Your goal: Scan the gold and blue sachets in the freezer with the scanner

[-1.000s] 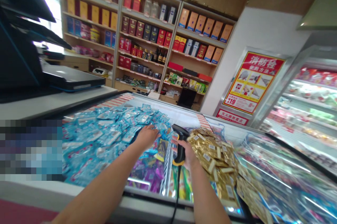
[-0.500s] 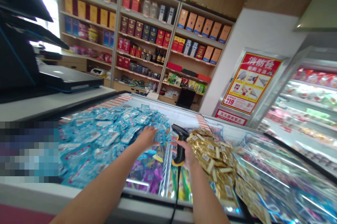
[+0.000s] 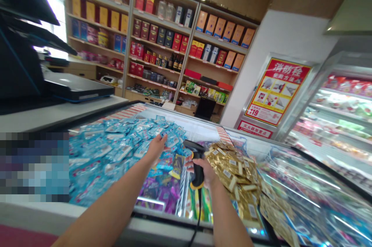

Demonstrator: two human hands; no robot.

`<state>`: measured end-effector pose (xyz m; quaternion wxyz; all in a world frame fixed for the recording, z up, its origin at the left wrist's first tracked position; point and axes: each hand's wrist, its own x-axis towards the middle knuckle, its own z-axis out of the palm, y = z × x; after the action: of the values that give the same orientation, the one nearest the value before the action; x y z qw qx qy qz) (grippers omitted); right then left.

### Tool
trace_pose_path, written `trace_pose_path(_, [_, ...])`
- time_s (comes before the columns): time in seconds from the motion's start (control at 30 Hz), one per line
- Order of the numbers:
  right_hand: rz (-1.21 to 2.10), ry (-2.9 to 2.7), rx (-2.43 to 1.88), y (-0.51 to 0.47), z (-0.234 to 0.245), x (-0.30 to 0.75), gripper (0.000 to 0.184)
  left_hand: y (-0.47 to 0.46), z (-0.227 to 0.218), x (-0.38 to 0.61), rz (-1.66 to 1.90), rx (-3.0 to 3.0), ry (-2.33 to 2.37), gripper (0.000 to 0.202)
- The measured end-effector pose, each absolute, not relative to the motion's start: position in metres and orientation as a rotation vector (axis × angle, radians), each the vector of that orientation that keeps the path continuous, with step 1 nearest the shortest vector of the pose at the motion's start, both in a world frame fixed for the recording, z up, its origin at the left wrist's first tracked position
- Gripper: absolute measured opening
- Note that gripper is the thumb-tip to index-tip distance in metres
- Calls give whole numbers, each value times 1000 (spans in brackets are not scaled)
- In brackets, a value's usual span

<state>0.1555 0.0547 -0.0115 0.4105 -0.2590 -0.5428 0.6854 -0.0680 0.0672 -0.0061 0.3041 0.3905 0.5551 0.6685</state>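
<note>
My right hand [image 3: 205,169] is wrapped round a black and yellow barcode scanner [image 3: 198,171]. The scanner's head points left and its cable hangs down towards me. My left hand [image 3: 157,149] reaches over the near right side of a heap of small blue packets [image 3: 116,150]. Its visible fingertips are apart beside the packets, and none is clearly in its grasp; part of the fingers is hidden. To the right of the scanner lies a heap of gold packets [image 3: 232,169].
Both heaps lie on a glass-topped freezer [image 3: 200,127]; purple packages [image 3: 162,192] show below the glass. A dark checkout terminal [image 3: 20,57] stands on the left counter. Shelves [image 3: 162,18] of boxes and bottles line the back. A lit refrigerated case [image 3: 343,119] is at right.
My left hand has drawn left, away from the scanner, uncovering more packets between my hands. The scanner has tilted and dipped slightly in my right hand.
</note>
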Motion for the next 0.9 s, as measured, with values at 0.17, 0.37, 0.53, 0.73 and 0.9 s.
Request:
trace_pose_path(0.17, [1729, -1381, -650, 54, -10, 156, 25, 66, -4, -66, 1777, 1002, 1433, 34])
trace_pose_path(0.37, [1735, -1385, -632, 54, -10, 156, 23, 66, -1, -66, 1787, 1021, 1433, 32])
trace_pose_path(0.53, [1726, -1331, -663, 56, -12, 155, 25, 71, -12, -67, 1636, 1365, 1734, 30])
trace_pose_path(0.73, [1701, -1196, -751, 60, -15, 152, 32, 77, -25, -38, 1069, 1919, 1919, 34])
trace_pose_path(0.9, [1722, -1127, -782, 64, -19, 150, 34, 81, -26, -32, 955, 2276, 2079, 40])
